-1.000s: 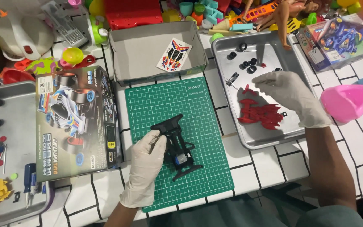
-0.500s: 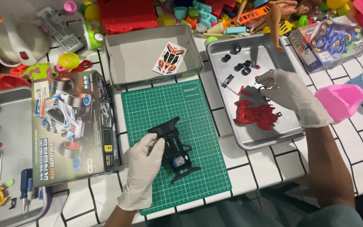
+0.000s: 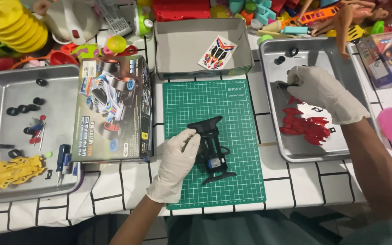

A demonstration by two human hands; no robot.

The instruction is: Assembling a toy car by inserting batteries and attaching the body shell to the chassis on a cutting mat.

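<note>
1. The gloved left hand [image 3: 176, 164] has its fingers closed on the black toy-car chassis [image 3: 212, 149], which lies on the green cutting mat [image 3: 214, 140].
2. The gloved right hand [image 3: 319, 90] pinches what looks like a small dark part [image 3: 287, 85] inside the right metal tray [image 3: 341, 50], just above the red car body [image 3: 304, 124].

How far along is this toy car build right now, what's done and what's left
Done: the black chassis lies on the green cutting mat with a motor fitted. In hand: the left hand steadies it; the right hand pinches a small dark part in the right tray. Left: black tyres and the red body shell lie unmounted.
</note>
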